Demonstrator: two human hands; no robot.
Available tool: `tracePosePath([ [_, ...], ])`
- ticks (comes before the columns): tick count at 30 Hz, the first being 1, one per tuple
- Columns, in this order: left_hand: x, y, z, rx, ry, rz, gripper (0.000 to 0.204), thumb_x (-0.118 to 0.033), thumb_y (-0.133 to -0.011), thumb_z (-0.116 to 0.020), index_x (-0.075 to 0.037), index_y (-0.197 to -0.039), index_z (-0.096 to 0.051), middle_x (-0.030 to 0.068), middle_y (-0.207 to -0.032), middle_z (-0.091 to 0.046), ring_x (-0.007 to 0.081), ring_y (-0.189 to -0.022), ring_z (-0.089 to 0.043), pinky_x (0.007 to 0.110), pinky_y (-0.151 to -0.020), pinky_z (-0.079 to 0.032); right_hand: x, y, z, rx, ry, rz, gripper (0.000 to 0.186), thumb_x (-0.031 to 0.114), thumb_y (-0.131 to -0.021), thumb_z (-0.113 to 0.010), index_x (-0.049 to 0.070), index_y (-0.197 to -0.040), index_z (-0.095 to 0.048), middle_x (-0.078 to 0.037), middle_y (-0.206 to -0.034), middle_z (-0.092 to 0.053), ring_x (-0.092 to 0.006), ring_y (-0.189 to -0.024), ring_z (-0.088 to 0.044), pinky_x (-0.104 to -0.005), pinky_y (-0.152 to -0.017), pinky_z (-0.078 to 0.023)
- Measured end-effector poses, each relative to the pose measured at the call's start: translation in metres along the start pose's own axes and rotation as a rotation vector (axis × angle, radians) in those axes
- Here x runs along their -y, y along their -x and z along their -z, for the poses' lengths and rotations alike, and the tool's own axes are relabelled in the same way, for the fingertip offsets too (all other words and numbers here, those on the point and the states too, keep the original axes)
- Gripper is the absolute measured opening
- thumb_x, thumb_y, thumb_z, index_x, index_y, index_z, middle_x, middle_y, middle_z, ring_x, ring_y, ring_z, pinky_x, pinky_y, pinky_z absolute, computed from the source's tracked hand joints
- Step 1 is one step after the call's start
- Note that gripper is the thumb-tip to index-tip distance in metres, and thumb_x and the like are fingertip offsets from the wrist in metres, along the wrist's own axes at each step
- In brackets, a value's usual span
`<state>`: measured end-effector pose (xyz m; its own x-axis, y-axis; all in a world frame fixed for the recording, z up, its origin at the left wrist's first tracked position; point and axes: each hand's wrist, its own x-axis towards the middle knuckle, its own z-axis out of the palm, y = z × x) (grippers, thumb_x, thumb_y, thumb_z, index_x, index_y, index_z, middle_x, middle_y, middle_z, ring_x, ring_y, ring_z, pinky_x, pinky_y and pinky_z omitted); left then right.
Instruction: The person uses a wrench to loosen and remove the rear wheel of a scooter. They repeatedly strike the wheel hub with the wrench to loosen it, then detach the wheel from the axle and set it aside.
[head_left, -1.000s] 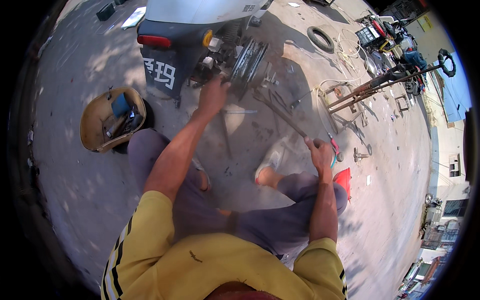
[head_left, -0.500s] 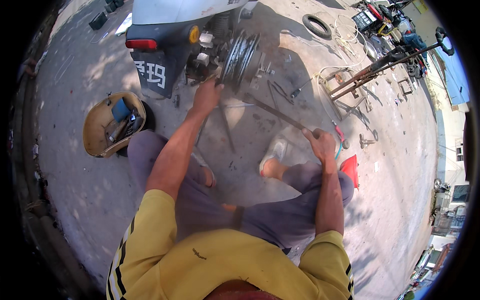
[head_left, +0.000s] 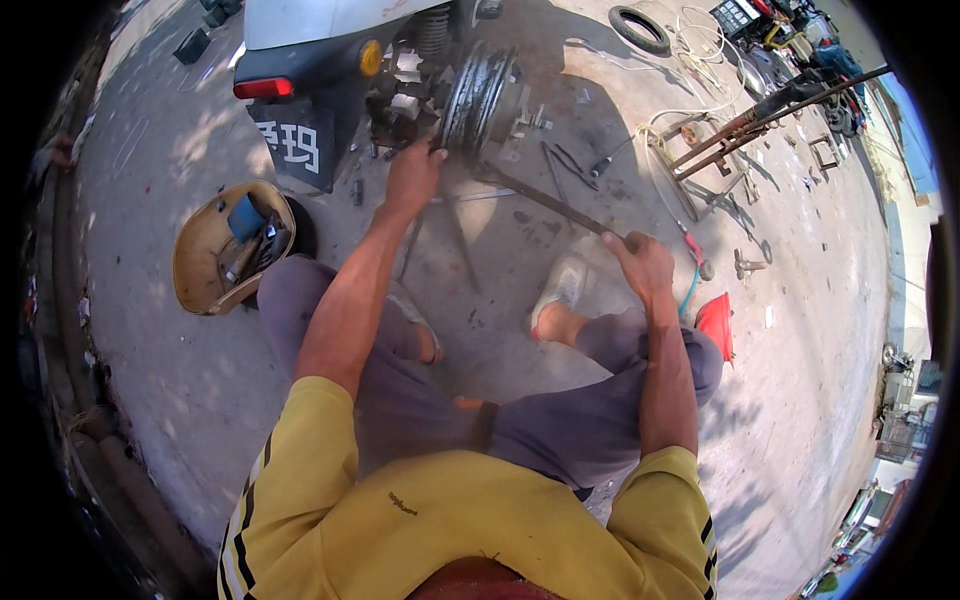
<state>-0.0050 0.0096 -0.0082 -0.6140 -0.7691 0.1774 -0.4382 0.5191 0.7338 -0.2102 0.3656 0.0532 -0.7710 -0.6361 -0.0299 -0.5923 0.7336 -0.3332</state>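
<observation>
One bar [head_left: 552, 204], tip near the wheel [head_left: 472, 100], is clamped in the right hand [head_left: 642, 264]; from here I can't tell the left hand's [head_left: 413, 177] grip — scooter [head_left: 330, 25] crowding the wheel's left, tub [head_left: 195, 265] by the left knee.

Head fisheye: looks down from the wearer's head
Yellow shirt [head_left: 450, 515]: nearest, bottom edge
Scooter [head_left: 340, 25]: farther off, top edge

The scooter [head_left: 335, 22] runs off the top edge. Whatever the left grip [head_left: 413, 176] touches is hidden — the bar's [head_left: 548, 203] far tip blurs by the wheel [head_left: 478, 100].
</observation>
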Motion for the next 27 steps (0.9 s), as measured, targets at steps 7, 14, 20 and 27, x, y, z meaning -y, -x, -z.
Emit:
tracePosePath([
  [7,0.003,-0.001,-0.003,0.005,-0.001,0.021,0.032,-0.022,-0.095,-0.068,0.001,-0.117,-0.069,0.028,-0.107,-0.071,0.0463,-0.103,-0.067,0.053,-0.088,-0.052,0.006,-0.007,-0.003,0.009,-0.023,0.01,0.075,0.075,-0.085,-0.067,0.0,-0.074,-0.069,-0.022,-0.067,-0.064,-0.0426,-0.068,-0.065,-0.0501,-0.064,-0.048],
  [14,-0.001,-0.001,-0.003,-0.041,-0.012,-0.037,0.031,-0.022,-0.096,-0.069,0.003,-0.115,-0.069,0.0282,-0.099,-0.071,0.0474,-0.097,-0.068,0.052,-0.082,-0.052,0.012,0.012,-0.004,-0.035,0.039,0.022,0.076,0.075,-0.087,-0.065,0.0,-0.074,-0.067,-0.022,-0.065,-0.063,-0.0444,-0.068,-0.064,-0.0511,-0.064,-0.048],
  [20,0.001,-0.003,-0.003,-0.022,0.0,-0.051,0.03,-0.021,-0.097,-0.069,0.004,-0.114,-0.069,0.0283,-0.097,-0.071,0.0472,-0.096,-0.068,0.052,-0.081,-0.052,0.009,0.011,-0.019,-0.095,0.006,0.063,0.071,0.069,-0.091,-0.065,-0.001,-0.077,-0.067,-0.024,-0.07,-0.064,-0.0456,-0.07,-0.064,-0.0515,-0.065,-0.047],
  [27,-0.008,-0.001,0.0,-0.018,-0.065,-0.045,0.036,-0.027,-0.094,-0.072,0.002,-0.115,-0.068,0.0273,-0.101,-0.072,0.0456,-0.098,-0.069,0.051,-0.084,-0.053,0.023,0.024,-0.008,-0.062,0.019,0.032,0.072,0.068,-0.09,-0.066,-0.003,-0.078,-0.066,-0.024,-0.07,-0.064,-0.0463,-0.071,-0.064,-0.051,-0.065,-0.048],
])
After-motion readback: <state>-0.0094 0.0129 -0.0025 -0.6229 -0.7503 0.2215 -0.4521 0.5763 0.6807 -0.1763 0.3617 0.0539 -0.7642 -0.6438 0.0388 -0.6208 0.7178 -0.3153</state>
